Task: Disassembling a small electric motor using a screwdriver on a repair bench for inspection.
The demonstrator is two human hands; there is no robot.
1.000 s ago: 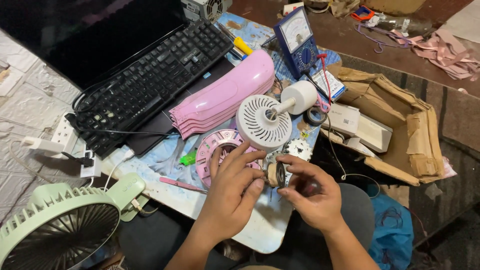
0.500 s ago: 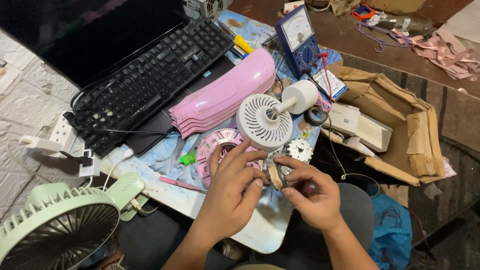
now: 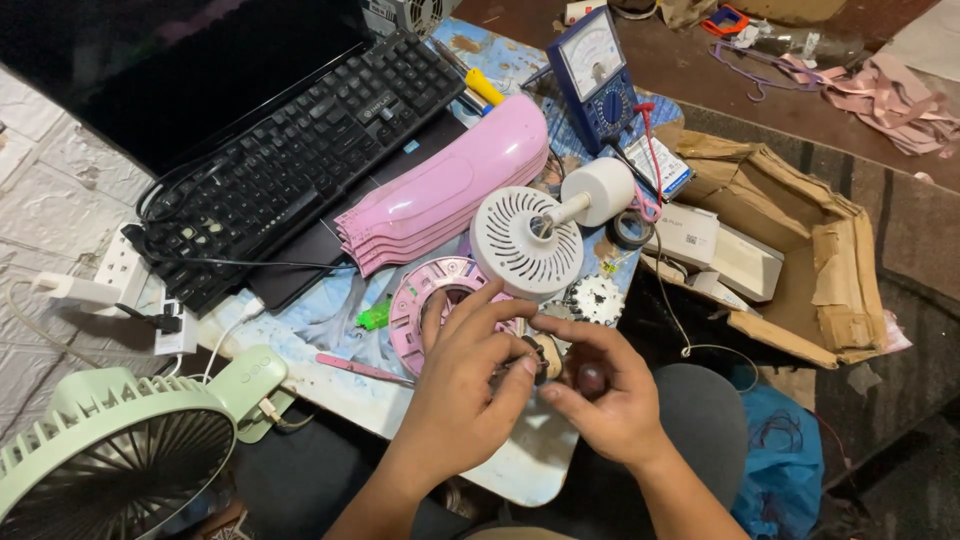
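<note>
My left hand point(image 3: 468, 380) and my right hand point(image 3: 600, 390) meet over the near edge of the small table point(image 3: 330, 375), both pinching a small dark motor part point(image 3: 540, 355) between their fingertips. Most of that part is hidden by my fingers. Just beyond my hands lie a pink ribbed ring point(image 3: 425, 300), a white vented round fan housing point(image 3: 525, 242) with a white cylinder point(image 3: 598, 190) on its shaft, and a small white toothed disc point(image 3: 595, 298).
A pink stack of fan blades point(image 3: 440, 195), black keyboard point(image 3: 300, 150), blue analog multimeter point(image 3: 605, 75) and green desk fan point(image 3: 120, 460) crowd the table. A torn cardboard box point(image 3: 790, 250) sits right; a white power strip point(image 3: 130, 275) with plugs left.
Both hands have stayed over the same spot; the fingers have shifted slightly around the small part. Nothing else has moved.
</note>
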